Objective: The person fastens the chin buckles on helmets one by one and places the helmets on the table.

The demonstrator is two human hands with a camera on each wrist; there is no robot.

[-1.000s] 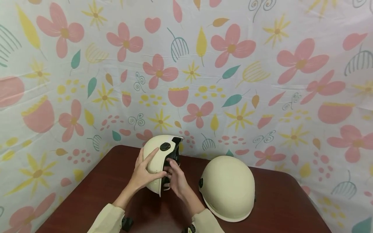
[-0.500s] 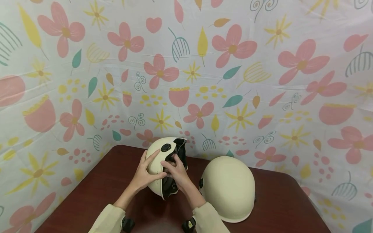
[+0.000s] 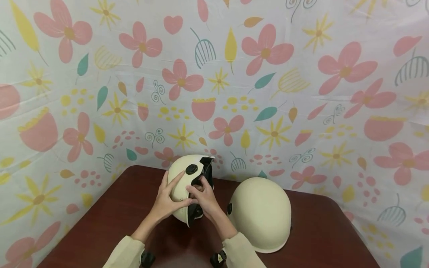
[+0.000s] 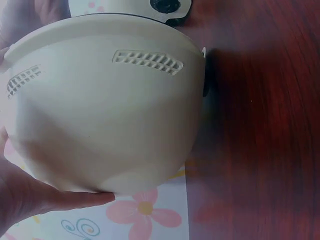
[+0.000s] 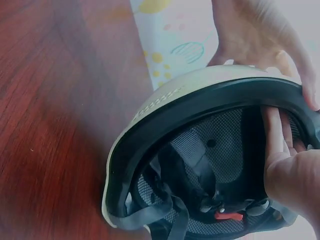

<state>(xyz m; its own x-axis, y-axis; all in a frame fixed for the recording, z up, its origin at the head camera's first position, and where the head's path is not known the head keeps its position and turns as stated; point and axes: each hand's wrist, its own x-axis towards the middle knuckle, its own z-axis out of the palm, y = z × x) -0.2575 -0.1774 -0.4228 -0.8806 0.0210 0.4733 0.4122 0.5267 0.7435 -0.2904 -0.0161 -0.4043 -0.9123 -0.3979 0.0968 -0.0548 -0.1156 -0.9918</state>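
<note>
A cream helmet (image 3: 179,186) with a round black side fitting stands tipped on its side, its opening facing right. My left hand (image 3: 165,199) grips the shell from the left, fingers spread over the outside and thumb by the rim. At the opening, my right hand (image 3: 205,199) holds the edge, with fingers reaching inside. In the right wrist view those fingers (image 5: 274,132) lie against the black lining (image 5: 225,140). Grey straps (image 5: 172,212) and a red buckle piece (image 5: 229,216) show inside. The left wrist view shows the vented shell (image 4: 105,110).
A second cream helmet (image 3: 259,214) rests dome up on the dark red-brown table (image 3: 318,230), just right of my right hand. A flower-printed cloth (image 3: 214,85) hangs behind the table and along its left side.
The helmet has shifted slightly right and turned, so more of its dark inside shows. My right hand has moved up along the opening; my left hand keeps its grip.
</note>
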